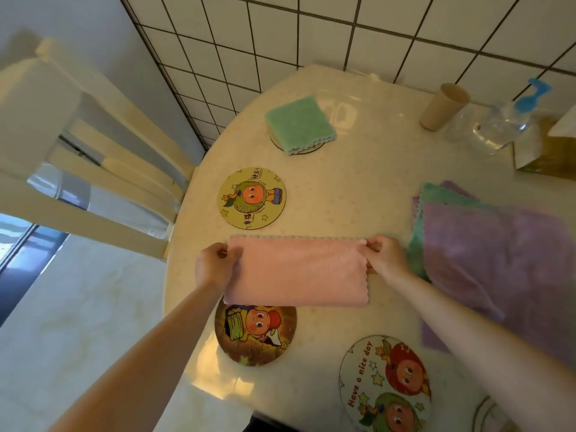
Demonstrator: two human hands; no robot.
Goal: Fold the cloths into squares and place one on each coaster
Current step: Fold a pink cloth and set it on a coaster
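A pink cloth (296, 271), folded in half into a long strip, hangs above the table. My left hand (215, 265) pinches its left end and my right hand (385, 255) pinches its right end. A green cloth (299, 124) folded into a square lies on a far coaster (308, 150), which barely shows under it. A yellow coaster (252, 198) lies bare beyond the pink cloth. A brown coaster (255, 335) is partly hidden under the strip. A white coaster (385, 383) lies near me on the right. Unfolded purple (498, 257) and green cloths (436, 194) are stacked at the right.
A cardboard tube (444, 106), a clear spray bottle (501, 120) and a box (548, 151) stand at the table's back right by the tiled wall. A cream chair (103, 157) stands to the left of the round table (358, 194). Another coaster's rim (481, 414) shows at the bottom right.
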